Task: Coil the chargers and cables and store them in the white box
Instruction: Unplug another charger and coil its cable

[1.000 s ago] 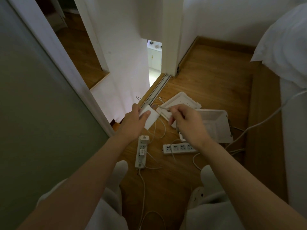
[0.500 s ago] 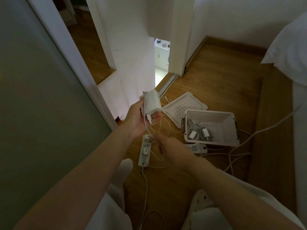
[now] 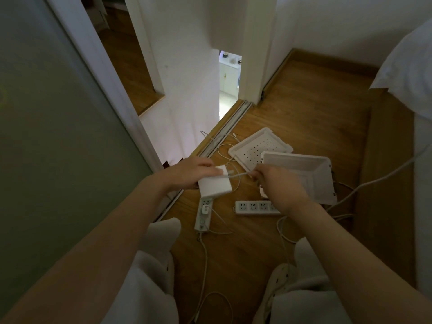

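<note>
My left hand [image 3: 187, 174] grips a white square charger brick [image 3: 215, 184] above the wooden floor. Its thin white cable [image 3: 238, 175] runs taut to the right into my right hand [image 3: 278, 185], which pinches it. Behind my right hand stands the white box [image 3: 313, 174], open at the top; my hand and wrist hide its near left part. The perforated white lid [image 3: 257, 148] lies flat beyond it.
Two white power strips lie on the floor, one [image 3: 203, 213] below the charger, one [image 3: 254, 206] under my right wrist. Loose white cables [image 3: 205, 251] trail across the floor. A sliding door track [image 3: 224, 134], a glass door at left and a bed [image 3: 420, 127] at right bound the space.
My right hand rose from near the power strip and drew the cable out to the right. The left hand turned the charger from upright to lying flat and lowered it.
</note>
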